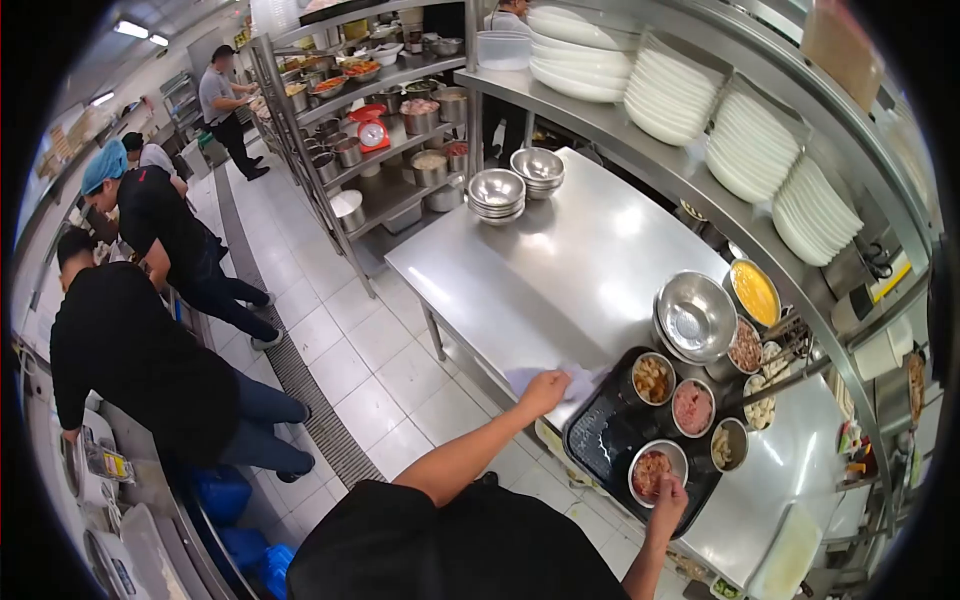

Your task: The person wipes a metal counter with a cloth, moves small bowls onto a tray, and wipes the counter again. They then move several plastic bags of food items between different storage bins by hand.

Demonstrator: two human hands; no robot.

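My left hand is closed on a pale, thin cloth at the near edge of the steel table. It could be a plastic sheet; the frame does not settle which. Closed fingers of my right hand are at the lower right rim of a white-rimmed bowl of raw reddish meat. That bowl stands on a black tray. Behind it on the tray are a bowl of pink minced meat and a bowl of brown pieces. A small metal pot of pale pieces is to the right.
Stacked steel bowls stand at the table's far end, large steel bowls behind the tray. White plates fill the overhead shelf. A pan of yellow liquid is at right. Co-workers work at the left counter. A white board lies at lower right.
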